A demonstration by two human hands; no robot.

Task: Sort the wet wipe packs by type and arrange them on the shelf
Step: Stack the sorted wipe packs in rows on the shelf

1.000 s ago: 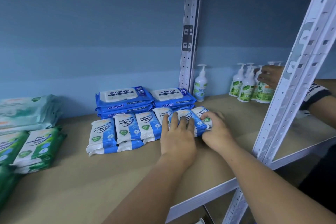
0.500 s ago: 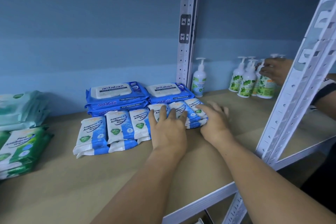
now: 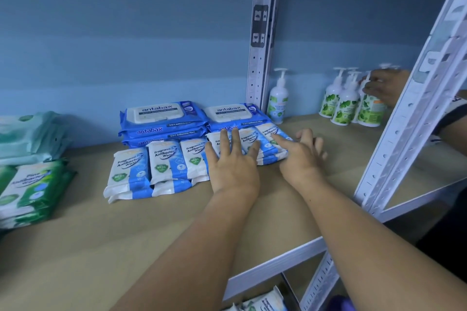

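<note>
Small white-and-blue fragrance-free wipe packs lie in a row on the wooden shelf, stacked in low layers. Behind them sit two piles of large blue antabax packs. My left hand lies flat with straight fingers on the right end of the small-pack row. My right hand is at the row's right edge, its index finger pressing on the last pack and its other fingers loosely spread. Green pine wipe packs and pale teal packs lie at the far left.
A perforated metal upright stands at the back and another at the front right. Pump bottles stand on the neighbouring shelf, where another person's hand holds one. A lone bottle stands by the back upright. More packs lie below.
My left hand has stayed on the right-hand small packs. My right hand has opened out from the end of the row, and its index finger now points onto the last pack.
</note>
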